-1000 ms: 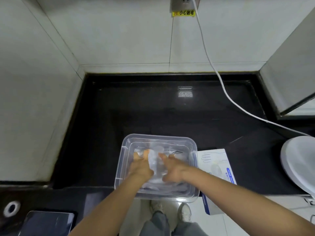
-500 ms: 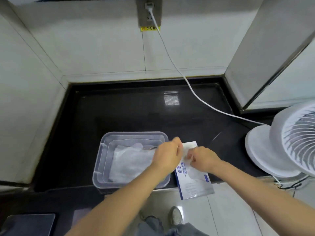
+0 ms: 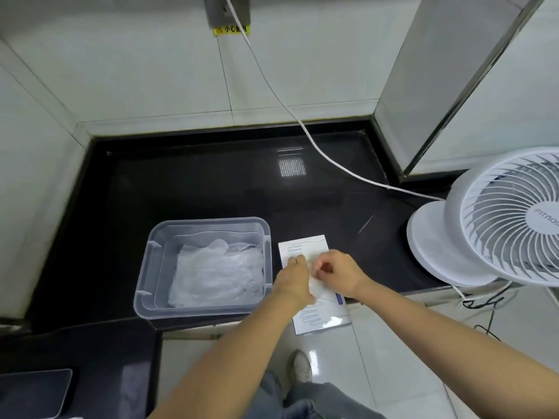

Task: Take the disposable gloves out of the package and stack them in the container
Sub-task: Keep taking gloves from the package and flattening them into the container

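One translucent glove (image 3: pixel 316 288) shows only as a pale flap between the hands, its outline hard to make out. The right hand (image 3: pixel 336 273) pinches it with curled fingers just above the package (image 3: pixel 306 245), whose middle the hands hide. The left hand (image 3: pixel 295 281) lies knuckles-up on the package; whether its fingertips grip anything cannot be told. Just left, the clear container (image 3: pixel 205 222) holds a crumpled stack of gloves (image 3: pixel 216 275). The package's near end overhangs the black counter (image 3: pixel 196 189).
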The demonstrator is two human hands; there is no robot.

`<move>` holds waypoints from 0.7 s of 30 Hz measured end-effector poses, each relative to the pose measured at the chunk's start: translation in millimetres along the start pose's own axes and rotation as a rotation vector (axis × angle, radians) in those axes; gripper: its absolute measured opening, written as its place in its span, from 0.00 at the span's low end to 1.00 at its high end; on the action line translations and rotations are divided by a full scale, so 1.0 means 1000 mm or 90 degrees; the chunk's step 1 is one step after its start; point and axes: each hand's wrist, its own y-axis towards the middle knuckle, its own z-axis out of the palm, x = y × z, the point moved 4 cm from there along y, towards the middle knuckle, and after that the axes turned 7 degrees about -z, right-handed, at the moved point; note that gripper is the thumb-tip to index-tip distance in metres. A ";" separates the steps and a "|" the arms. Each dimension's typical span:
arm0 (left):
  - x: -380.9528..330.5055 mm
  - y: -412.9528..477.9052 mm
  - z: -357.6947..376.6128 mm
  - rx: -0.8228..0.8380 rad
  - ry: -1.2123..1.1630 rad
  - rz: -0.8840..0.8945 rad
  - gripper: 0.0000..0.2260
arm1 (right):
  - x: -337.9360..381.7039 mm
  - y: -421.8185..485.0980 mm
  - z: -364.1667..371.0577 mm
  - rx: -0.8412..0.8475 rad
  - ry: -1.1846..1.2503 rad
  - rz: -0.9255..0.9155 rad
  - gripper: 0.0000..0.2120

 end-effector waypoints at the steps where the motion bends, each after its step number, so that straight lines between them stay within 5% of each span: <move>1: 0.000 0.000 0.001 -0.003 0.003 0.003 0.31 | 0.000 -0.004 -0.002 0.001 0.079 -0.004 0.12; 8: 0.001 -0.003 0.005 -0.025 -0.018 0.013 0.38 | 0.001 -0.012 -0.014 -0.058 0.374 -0.013 0.03; 13: 0.003 -0.004 0.008 -0.031 -0.028 0.014 0.39 | -0.008 -0.008 -0.009 0.014 0.234 0.081 0.10; 18: 0.006 -0.003 0.011 -0.032 -0.061 0.012 0.36 | 0.018 -0.004 -0.042 -0.155 0.473 -0.036 0.08; 21: 0.009 0.001 0.012 -0.012 -0.125 0.003 0.31 | 0.030 0.002 -0.059 -0.157 0.533 -0.070 0.13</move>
